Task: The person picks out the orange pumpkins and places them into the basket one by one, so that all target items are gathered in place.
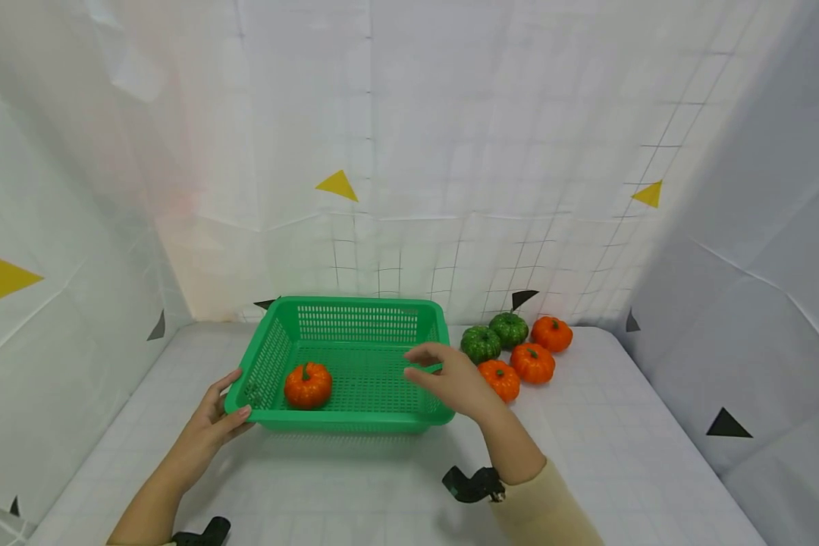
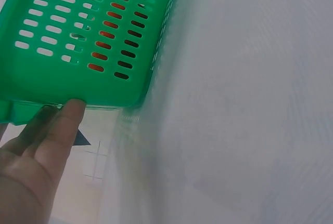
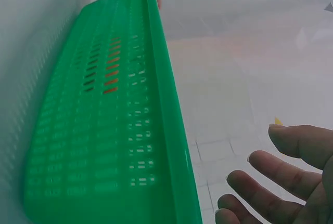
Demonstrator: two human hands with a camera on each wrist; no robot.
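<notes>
The left hand (image 1: 208, 426) grips the green basket (image 1: 341, 419) by its near-left corner; the right hand (image 1: 456, 378), relaxed and holding nothing, hovers over the right rim. One orange pumpkin (image 1: 309, 387) sits inside, open floor to its right. Beyond cluster three orange pumpkins (image 1: 533, 364) and two green pumpkins (image 1: 509, 331), perhaps just off the rim.

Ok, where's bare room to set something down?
White table: nearside of the green basket, between the left forearm and right forearm; right of the pumpkin cluster, up to the right wall. Inside the basket: floor between the lone pumpkin and the right hand. Crowded: the basket's right side, by that cluster, and its near left corner, held by the left hand.
</notes>
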